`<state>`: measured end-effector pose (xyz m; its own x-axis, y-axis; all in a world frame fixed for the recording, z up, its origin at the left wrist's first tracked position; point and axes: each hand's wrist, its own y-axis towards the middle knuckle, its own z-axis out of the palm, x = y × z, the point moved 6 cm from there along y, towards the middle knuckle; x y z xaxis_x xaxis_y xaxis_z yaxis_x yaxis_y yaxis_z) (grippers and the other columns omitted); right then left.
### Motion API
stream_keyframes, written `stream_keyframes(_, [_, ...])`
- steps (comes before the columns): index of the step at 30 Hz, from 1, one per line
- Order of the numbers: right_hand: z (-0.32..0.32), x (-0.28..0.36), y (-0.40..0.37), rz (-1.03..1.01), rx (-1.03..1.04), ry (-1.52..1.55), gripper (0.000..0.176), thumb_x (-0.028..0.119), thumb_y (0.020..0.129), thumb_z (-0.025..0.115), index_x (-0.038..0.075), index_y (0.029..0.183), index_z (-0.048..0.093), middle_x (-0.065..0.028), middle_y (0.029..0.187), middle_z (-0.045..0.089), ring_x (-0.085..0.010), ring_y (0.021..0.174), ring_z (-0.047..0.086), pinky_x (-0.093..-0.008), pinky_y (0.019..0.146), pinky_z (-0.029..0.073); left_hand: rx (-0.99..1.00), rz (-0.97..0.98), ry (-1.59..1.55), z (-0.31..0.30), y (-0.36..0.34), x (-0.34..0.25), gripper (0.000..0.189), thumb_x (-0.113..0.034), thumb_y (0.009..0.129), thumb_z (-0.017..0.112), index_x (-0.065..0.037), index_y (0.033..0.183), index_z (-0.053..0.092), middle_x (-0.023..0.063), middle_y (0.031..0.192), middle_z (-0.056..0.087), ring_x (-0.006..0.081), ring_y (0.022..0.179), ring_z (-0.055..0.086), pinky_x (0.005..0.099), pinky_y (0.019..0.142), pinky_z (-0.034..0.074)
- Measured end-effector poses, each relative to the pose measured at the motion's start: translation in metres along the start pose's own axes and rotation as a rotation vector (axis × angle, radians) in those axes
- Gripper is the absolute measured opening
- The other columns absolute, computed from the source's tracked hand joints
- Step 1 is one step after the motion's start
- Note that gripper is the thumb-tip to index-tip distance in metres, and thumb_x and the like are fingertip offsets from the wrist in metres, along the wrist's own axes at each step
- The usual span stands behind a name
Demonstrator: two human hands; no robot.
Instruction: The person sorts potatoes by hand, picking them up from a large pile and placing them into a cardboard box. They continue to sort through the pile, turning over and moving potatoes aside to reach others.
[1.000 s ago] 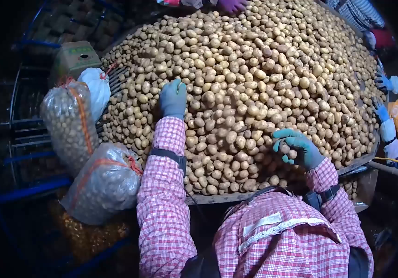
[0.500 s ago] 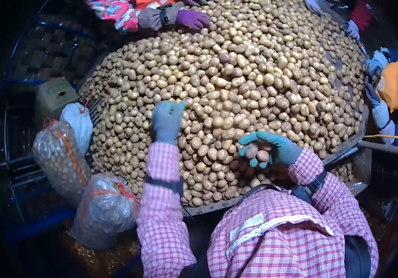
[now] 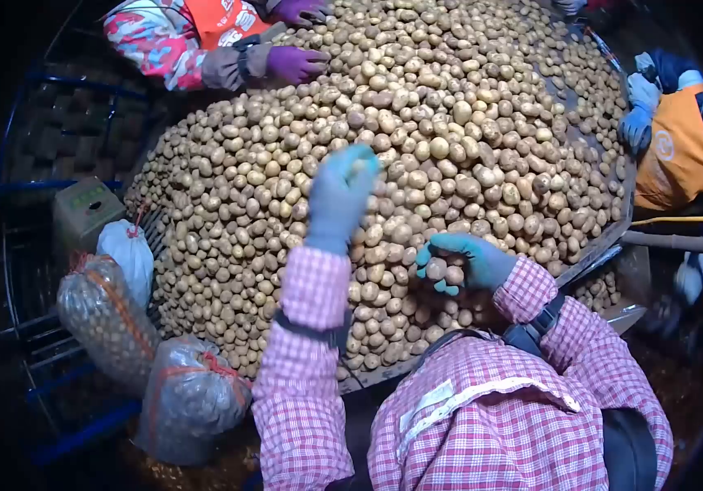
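A large heap of small potatoes point(image 3: 270, 180) fills the middle of the view. Over the centre of the heap is my left hand point(image 3: 343, 192), in a grey and teal glove, its fingers curled round a pale potato point(image 3: 357, 168) that shows partly between them. To the right and nearer my body, my right hand point(image 3: 466, 260) wears a similar glove and cups several potatoes point(image 3: 445, 273) in its palm, the fingers curved round them. The front edge of the heap lies just below that hand.
Tied clear bags of potatoes point(image 3: 192, 401) stand at the lower left, beside a white bag point(image 3: 126, 255) and a box point(image 3: 87, 214). A co-worker's purple-gloved hand point(image 3: 296, 64) touches the heap at the top. Another person in an orange apron point(image 3: 679, 155) is at the right edge.
My left hand has moved right and slightly up across the heap. My right hand still cups potatoes. The view has shifted, and more of both co-workers shows.
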<state>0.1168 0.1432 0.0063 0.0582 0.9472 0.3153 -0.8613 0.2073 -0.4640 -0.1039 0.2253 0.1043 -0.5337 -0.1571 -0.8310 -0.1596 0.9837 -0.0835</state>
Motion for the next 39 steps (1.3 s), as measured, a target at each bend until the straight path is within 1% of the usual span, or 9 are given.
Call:
stream_keyframes(5, [-0.005,0.016,-0.037,-0.040,-0.070,0.090,0.062,0.053,0.108,0.045,-0.002,0.129,0.064,-0.0152,0.116,0.074,-0.0228,0.087,0.076,-0.0314,0.071,0.064,-0.192,0.188,0.630,0.021,0.113,0.061,0.044,-0.036,0.095,0.065,-0.012,0.131,0.069,0.0181,0.124,0.071,0.0345,0.113,0.068,0.0430,0.098,0.054])
stream_keyframes(9, [-0.023,0.023,-0.053,-0.061,-0.019,0.154,0.063,0.054,0.109,0.043,-0.003,0.126,0.066,-0.0136,0.107,0.075,-0.0232,0.084,0.075,-0.0334,0.072,0.063,-0.031,-0.073,0.672,0.046,0.111,0.038,0.039,-0.035,0.094,0.055,-0.015,0.122,0.073,0.0195,0.120,0.071,0.0391,0.110,0.066,0.0462,0.098,0.053])
stream_keyframes(14, [-0.036,0.037,-0.058,-0.117,-0.062,0.047,0.057,0.049,0.109,0.046,-0.002,0.122,0.067,-0.0101,0.101,0.074,-0.0212,0.084,0.073,-0.0350,0.075,0.061,0.010,-0.196,0.021,0.043,0.072,0.049,0.031,-0.026,0.084,0.072,-0.005,0.107,0.077,0.0080,0.092,0.075,0.0135,0.081,0.067,0.0292,0.077,0.055])
stream_keyframes(17, [-0.052,0.035,-0.048,-0.076,-0.052,0.176,0.053,0.046,0.109,0.047,-0.001,0.123,0.067,-0.0091,0.102,0.073,-0.0191,0.084,0.072,-0.0350,0.075,0.061,-0.057,-0.300,-0.454,0.034,0.050,0.042,0.031,-0.019,0.086,0.071,-0.001,0.112,0.075,0.0042,0.090,0.073,0.0121,0.076,0.065,0.0263,0.072,0.054])
stream_keyframes(21, [-0.028,0.062,-0.065,-0.348,-0.031,-0.238,0.048,0.044,0.108,0.053,0.006,0.137,0.061,-0.0098,0.108,0.072,-0.0204,0.096,0.070,-0.0371,0.081,0.062,0.172,-0.376,-0.480,0.080,-0.013,-0.034,0.041,-0.012,0.089,0.070,-0.001,0.128,0.068,0.0076,0.108,0.072,0.0127,0.091,0.068,0.0245,0.082,0.055])
stream_keyframes(23, [-0.053,0.045,-0.052,-0.145,-0.006,0.143,0.047,0.041,0.106,0.057,0.009,0.140,0.059,-0.0128,0.111,0.072,-0.0259,0.095,0.074,-0.0372,0.079,0.063,0.404,-0.238,-0.412,0.119,-0.048,-0.058,0.048,-0.015,0.092,0.069,-0.003,0.138,0.064,0.0113,0.123,0.070,0.0192,0.107,0.068,0.0289,0.093,0.054])
stream_keyframes(25, [-0.055,0.051,-0.057,-0.142,0.070,0.016,0.046,0.041,0.105,0.058,0.008,0.137,0.060,-0.0136,0.110,0.073,-0.0286,0.095,0.074,-0.0393,0.075,0.062,0.317,0.012,-0.174,0.142,-0.068,-0.053,0.054,-0.018,0.095,0.068,-0.009,0.147,0.058,0.0168,0.143,0.061,0.0267,0.129,0.060,0.0367,0.107,0.049])
stream_keyframes(31, [-0.053,0.043,-0.094,-0.170,-0.061,0.090,0.031,0.030,0.099,0.068,0.006,0.119,0.068,-0.0002,0.086,0.063,-0.0089,0.069,0.056,-0.0300,0.061,0.053,0.304,0.015,-0.077,0.141,-0.079,-0.071,0.052,-0.022,0.097,0.069,0.001,0.144,0.058,0.0192,0.139,0.064,0.0257,0.129,0.061,0.0367,0.109,0.047])
stream_keyframes(39, [-0.125,0.020,-0.239,-0.603,-0.567,0.108,0.040,0.036,0.097,0.067,0.005,0.122,0.070,-0.0008,0.084,0.063,-0.0098,0.066,0.057,-0.0243,0.055,0.048,0.266,-0.013,-0.222,0.120,-0.079,-0.032,0.039,-0.015,0.105,0.058,0.003,0.140,0.061,0.0140,0.134,0.068,0.0197,0.122,0.063,0.0327,0.106,0.049])
